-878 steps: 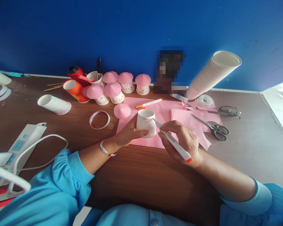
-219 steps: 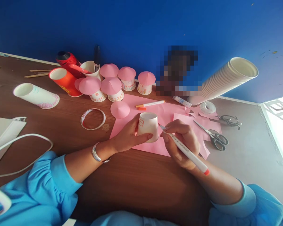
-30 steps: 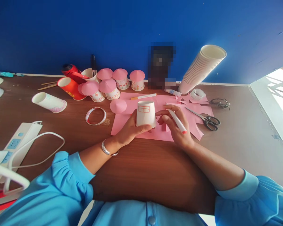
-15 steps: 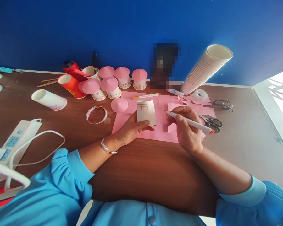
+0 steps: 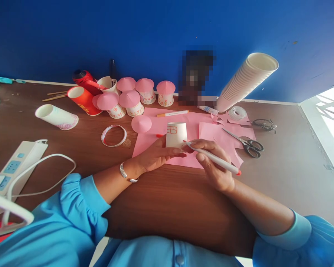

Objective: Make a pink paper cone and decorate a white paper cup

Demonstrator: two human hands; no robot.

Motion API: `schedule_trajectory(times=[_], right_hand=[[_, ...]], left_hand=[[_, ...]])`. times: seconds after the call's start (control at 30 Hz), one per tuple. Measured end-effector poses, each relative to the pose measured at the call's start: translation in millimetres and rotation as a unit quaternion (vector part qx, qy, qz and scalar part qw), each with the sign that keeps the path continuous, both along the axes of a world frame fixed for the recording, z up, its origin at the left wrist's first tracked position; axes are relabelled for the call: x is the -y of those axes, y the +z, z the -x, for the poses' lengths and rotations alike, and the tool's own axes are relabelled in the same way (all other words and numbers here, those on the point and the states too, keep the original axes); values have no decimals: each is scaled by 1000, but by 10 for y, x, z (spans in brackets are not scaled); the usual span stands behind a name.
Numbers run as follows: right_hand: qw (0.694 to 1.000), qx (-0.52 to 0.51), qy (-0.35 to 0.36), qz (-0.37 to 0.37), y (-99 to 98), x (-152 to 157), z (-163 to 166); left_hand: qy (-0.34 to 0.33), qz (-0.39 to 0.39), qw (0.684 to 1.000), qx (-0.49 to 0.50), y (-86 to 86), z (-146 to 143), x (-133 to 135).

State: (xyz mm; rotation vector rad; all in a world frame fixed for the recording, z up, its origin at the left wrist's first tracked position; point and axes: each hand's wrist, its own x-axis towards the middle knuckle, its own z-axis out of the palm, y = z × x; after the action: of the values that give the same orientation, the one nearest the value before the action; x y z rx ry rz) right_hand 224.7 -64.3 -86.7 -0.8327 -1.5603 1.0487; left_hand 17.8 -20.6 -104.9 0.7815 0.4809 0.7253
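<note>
A small white paper cup (image 5: 176, 134) stands upside down on a pink paper sheet (image 5: 150, 139); an orange window is drawn on its side. My left hand (image 5: 158, 155) grips the cup's lower rim with thumb and fingers closed round it. My right hand (image 5: 215, 165) pinches a white marker (image 5: 214, 158) with an orange end cap, and its tip touches the cup's lower right side. A loose pink paper cone (image 5: 141, 124) lies just left of the cup.
Several pink-roofed cups (image 5: 132, 97) stand at the back by the blue wall, with a red cup (image 5: 83, 99), a tipped white cup (image 5: 56, 116), a tape ring (image 5: 114, 135), an orange marker (image 5: 172, 113), scissors (image 5: 246, 142), a cup stack (image 5: 246, 81) and a power strip (image 5: 13, 167).
My right hand has brought the marker tip back to the cup's lower right side. My left hand has turned the cup a little, so the drawn window faces more to the left.
</note>
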Motion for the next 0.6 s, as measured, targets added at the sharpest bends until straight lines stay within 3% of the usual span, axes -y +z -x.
schedule_trajectory(times=[0.17, 0.37, 0.6], right_hand=[[999, 29, 11, -19, 55, -3, 0], [1000, -10, 27, -9, 7, -22, -39], [1000, 5, -3, 17, -25, 6, -37]], left_hand=[[6, -9, 999, -44, 44, -37, 24], [1, -57, 997, -59, 6, -38, 35], [-44, -19, 998, -34, 38, -4, 22]])
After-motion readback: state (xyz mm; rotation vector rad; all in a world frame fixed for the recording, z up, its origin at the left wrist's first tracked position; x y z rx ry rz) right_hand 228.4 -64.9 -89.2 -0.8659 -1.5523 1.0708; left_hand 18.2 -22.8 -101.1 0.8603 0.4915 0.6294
